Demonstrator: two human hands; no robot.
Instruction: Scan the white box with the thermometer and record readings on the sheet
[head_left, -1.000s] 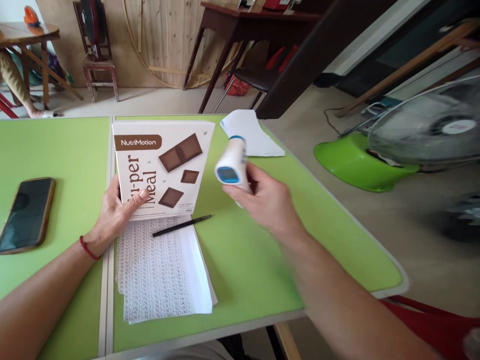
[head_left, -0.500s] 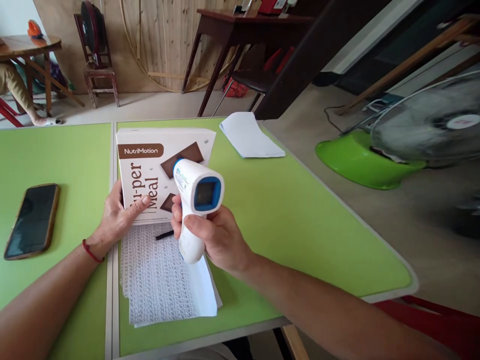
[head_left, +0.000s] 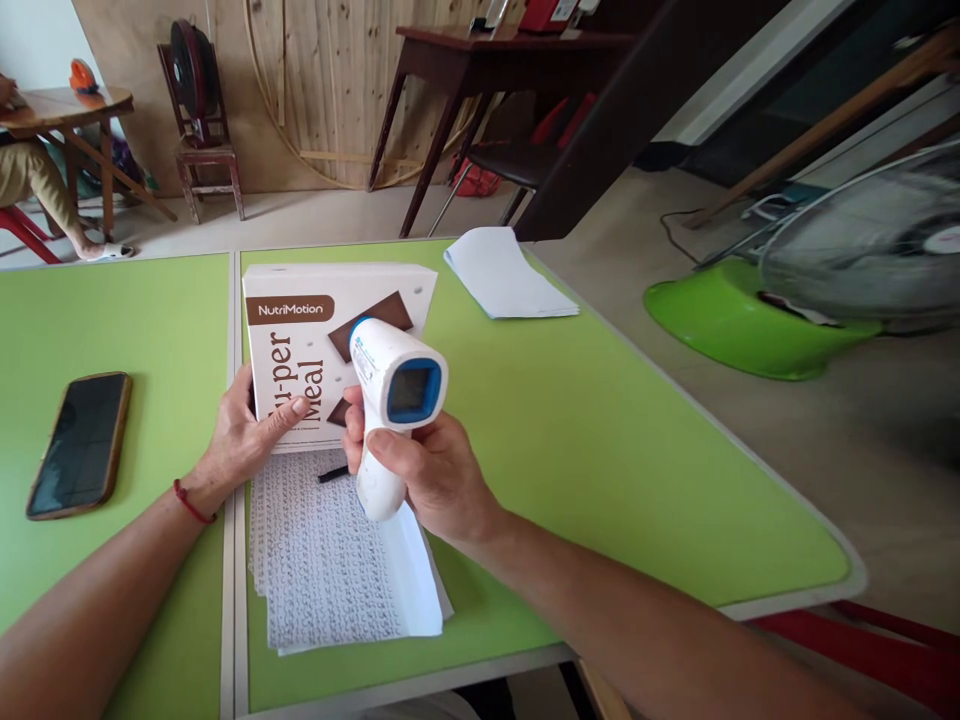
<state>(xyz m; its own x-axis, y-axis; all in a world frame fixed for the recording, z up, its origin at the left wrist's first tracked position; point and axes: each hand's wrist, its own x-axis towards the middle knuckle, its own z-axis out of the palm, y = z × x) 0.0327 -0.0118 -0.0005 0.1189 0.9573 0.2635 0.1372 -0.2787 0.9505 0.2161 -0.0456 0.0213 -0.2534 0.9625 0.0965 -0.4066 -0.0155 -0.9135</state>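
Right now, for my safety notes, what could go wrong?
The white, brown-printed cardboard box might slip: only the left hand visibly grips it, near one lower corner. The right hand, holding the white-and-blue pistol-shaped plastic device, could nudge the thin black pen partly hidden behind it.

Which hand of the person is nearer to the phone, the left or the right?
The left. The left hand grips the lower left of the box, just right of the phone; the right hand is farther right, holding the thermometer.
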